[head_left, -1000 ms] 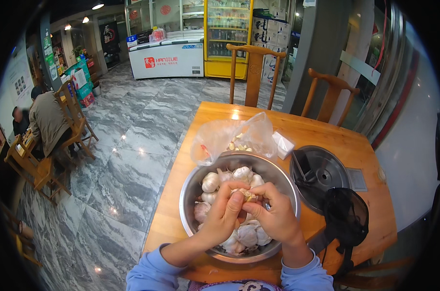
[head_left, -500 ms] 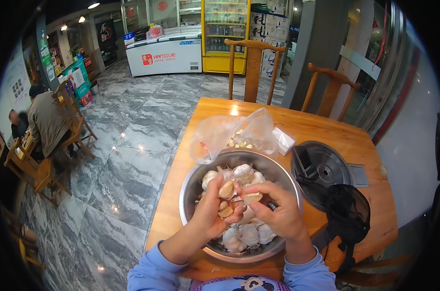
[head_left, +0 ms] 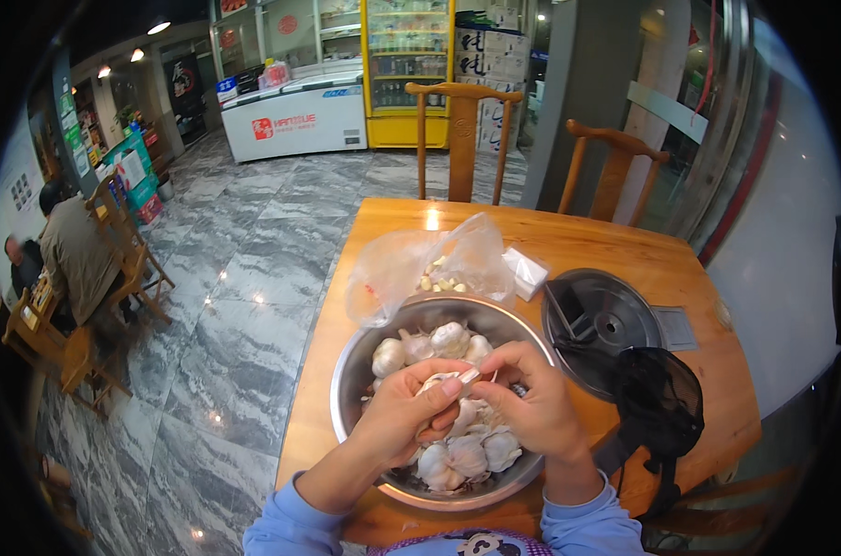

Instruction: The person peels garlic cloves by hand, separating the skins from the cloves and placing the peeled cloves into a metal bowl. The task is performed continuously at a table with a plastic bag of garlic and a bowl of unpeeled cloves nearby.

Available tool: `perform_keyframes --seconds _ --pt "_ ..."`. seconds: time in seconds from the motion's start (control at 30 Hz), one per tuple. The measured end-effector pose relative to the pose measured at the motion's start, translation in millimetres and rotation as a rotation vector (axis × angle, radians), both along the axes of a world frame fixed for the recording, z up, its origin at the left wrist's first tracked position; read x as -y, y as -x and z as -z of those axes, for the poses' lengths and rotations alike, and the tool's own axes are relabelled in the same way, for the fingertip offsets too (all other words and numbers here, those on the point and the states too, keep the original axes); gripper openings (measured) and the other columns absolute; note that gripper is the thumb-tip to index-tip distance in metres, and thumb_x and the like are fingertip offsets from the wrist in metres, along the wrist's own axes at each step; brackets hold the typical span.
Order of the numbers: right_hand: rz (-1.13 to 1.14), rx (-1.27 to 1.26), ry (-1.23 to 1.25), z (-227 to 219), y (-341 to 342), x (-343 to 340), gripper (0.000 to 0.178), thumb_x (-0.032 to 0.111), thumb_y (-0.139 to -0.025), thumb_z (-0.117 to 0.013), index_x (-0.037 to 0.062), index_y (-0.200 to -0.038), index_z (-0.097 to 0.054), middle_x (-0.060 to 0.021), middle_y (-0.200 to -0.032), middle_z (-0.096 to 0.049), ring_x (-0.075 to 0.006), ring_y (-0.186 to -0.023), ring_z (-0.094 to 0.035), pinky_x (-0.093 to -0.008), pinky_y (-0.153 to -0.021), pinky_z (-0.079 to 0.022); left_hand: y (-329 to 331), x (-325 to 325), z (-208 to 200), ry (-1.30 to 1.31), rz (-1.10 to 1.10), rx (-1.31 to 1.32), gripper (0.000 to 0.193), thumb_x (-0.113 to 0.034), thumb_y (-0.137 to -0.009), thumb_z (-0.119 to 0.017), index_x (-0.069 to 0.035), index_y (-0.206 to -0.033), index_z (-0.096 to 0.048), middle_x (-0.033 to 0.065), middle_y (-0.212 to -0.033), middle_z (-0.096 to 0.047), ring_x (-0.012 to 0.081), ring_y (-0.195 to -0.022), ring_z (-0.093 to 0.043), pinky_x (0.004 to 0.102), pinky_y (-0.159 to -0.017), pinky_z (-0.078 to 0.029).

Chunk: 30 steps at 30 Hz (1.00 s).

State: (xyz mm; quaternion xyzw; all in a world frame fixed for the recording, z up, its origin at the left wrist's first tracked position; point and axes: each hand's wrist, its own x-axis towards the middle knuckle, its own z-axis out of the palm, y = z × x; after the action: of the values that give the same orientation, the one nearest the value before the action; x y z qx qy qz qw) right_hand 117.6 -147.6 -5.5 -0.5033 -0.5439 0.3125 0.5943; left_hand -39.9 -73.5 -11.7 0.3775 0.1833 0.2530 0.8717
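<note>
Over a steel bowl (head_left: 346, 371) of whole garlic bulbs (head_left: 451, 339), my two hands meet at the fingertips. My left hand (head_left: 404, 408) is closed around garlic, its thumb pressing a pale garlic clove (head_left: 469, 377). The rest of what lies in that palm is mostly hidden by the fingers. My right hand (head_left: 531, 398) pinches at the other end of the same clove, thumb against forefinger. More bulbs and loose skins lie below the hands. Just beyond the bowl's far rim, a clear plastic bag (head_left: 383, 278) holds several peeled cloves (head_left: 439, 282).
Right of the bowl stand a round dark metal tray (head_left: 615, 315), a white tissue pack (head_left: 526, 271) and a black mesh bag (head_left: 661, 398) on the wooden table (head_left: 318, 426). Wooden chairs (head_left: 464, 139) line its far side. A person (head_left: 77, 246) sits at another table, far left.
My left thumb has come over the garlic in the palm, covering cloves that showed before. The right fingertips have moved closer to it. The whole view has shifted slightly.
</note>
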Motion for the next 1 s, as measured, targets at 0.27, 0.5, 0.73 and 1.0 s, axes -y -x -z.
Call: perform_keyframes --seconds 0.27,0.5,0.73,1.0 --pt "0.08 0.352 -0.18 -1 -10 -4 0.016 -0.001 -0.075 -0.07 0.0035 -0.086 -0.059 -0.0053 -0.082 -0.058 -0.0137 -0.071 -0.057 -0.0243 -0.061 -0.045 0 1 -5 -0.438 -0.166 -0.25 0.022 -0.012 -0.088 -0.062 0.0 -0.106 -0.06 0.001 -0.07 -0.056 0.0034 -0.052 -0.042 0.0182 -0.045 -0.03" --pt "0.094 0.376 -0.183 -3 -8 0 0.015 -0.002 -0.073 -0.069 0.0022 -0.081 -0.057 -0.0083 -0.081 -0.059 -0.0233 -0.074 -0.06 -0.0306 -0.064 -0.047 2 3 -4 -0.475 -0.207 -0.231 0.02 -0.01 -0.085 -0.065 0.0 -0.102 -0.061 0.0011 -0.072 -0.058 0.0029 -0.054 -0.045 0.0176 -0.047 -0.033" --pt "0.115 0.287 -0.134 -11 0 -3 0.015 -0.007 -0.073 -0.067 0.0017 -0.082 -0.058 -0.0072 -0.082 -0.059 -0.013 -0.07 -0.057 -0.0242 -0.059 -0.045 6 3 -6 -0.503 -0.228 -0.304 0.022 -0.014 -0.086 -0.065 -0.002 -0.104 -0.062 -0.0021 -0.079 -0.061 0.0019 -0.065 -0.051 0.0169 -0.055 -0.041" --pt "0.024 0.355 -0.162 -21 2 -8 0.016 -0.007 -0.068 -0.069 0.0019 -0.076 -0.057 -0.0048 -0.076 -0.056 -0.008 -0.058 -0.05 -0.0208 -0.049 -0.039 2 -12 -1 -0.112 -0.182 0.084 0.025 -0.016 -0.092 -0.057 -0.003 -0.112 -0.055 0.0015 -0.073 -0.055 0.0033 -0.051 -0.038 0.0188 -0.043 -0.031"
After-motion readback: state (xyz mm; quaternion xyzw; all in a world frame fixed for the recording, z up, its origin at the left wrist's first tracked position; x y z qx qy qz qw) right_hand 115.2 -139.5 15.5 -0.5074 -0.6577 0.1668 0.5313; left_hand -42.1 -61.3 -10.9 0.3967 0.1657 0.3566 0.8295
